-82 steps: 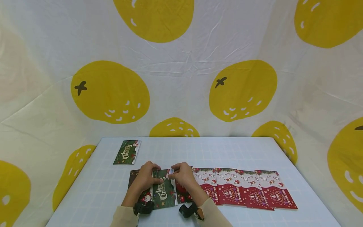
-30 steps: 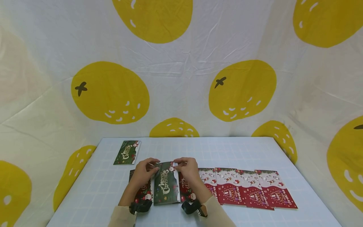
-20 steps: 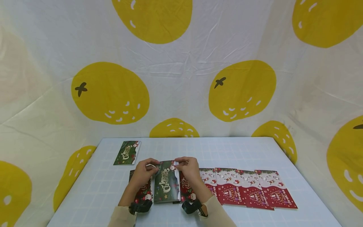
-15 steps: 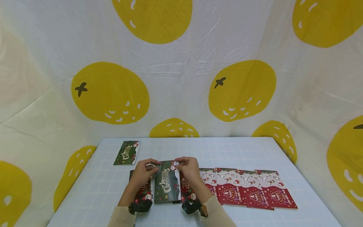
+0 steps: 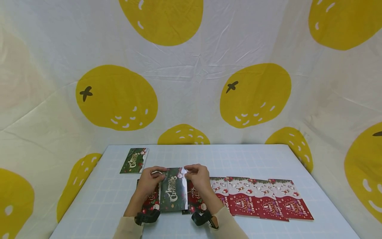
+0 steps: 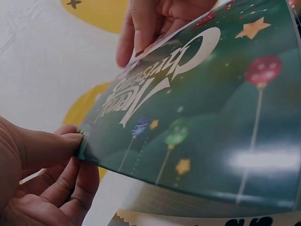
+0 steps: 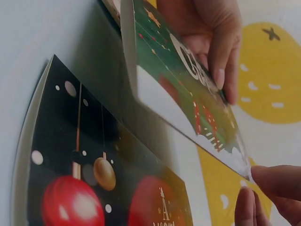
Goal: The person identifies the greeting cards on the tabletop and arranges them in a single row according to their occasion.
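Observation:
In the head view a green Christmas card [image 5: 173, 192] is held up off the table at a tilt. My left hand [image 5: 147, 182] pinches its upper left corner between thumb and fingers. At the upper right corner, my right hand [image 5: 199, 179] pinches it the same way; the left wrist view shows the left thumb [image 6: 70, 141] on the card's front. Behind the green card, to either side, lie a dark red card [image 5: 151, 200] and another dark red card [image 5: 195, 199] with ornaments, partly hidden by the hands and the green card.
Several red and white Christmas cards [image 5: 243, 199] lie overlapping in a row on the right. Another green card [image 5: 134, 160] lies at the back left of the pale checked table [image 5: 191, 159]. Behind it hangs a white cloth [image 5: 188, 99] with yellow fruit prints.
Since the earliest frame, both hands have raised the green card and shifted it away from me. Over the last half second, it has moved slightly left and upward. The other cards stay put.

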`<control>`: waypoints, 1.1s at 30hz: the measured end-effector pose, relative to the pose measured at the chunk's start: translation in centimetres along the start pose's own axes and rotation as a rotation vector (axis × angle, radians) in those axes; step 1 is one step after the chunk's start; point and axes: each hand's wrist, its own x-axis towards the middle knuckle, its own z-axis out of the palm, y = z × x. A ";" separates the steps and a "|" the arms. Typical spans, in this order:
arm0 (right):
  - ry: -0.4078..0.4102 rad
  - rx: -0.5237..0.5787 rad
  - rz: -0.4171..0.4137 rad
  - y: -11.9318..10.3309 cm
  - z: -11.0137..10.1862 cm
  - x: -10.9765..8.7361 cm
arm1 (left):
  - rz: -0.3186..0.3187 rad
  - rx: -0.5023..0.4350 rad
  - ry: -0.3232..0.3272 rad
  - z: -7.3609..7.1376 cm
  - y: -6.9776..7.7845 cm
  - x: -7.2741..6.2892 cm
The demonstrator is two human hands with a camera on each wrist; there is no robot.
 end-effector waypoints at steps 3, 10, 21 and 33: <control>-0.023 0.011 0.007 0.0 0.0 0.0 | 0.000 -0.021 0.001 -0.1 -0.1 0.0; -0.059 0.023 0.008 -0.1 0.0 0.0 | -0.011 -0.066 -0.004 -0.2 0.0 0.0; 0.021 0.062 0.014 -0.1 -0.5 0.3 | -0.006 -0.019 -0.015 0.1 0.2 0.2; 0.187 0.118 0.024 -0.2 -2.0 0.9 | -0.017 0.013 -0.179 0.1 0.0 0.3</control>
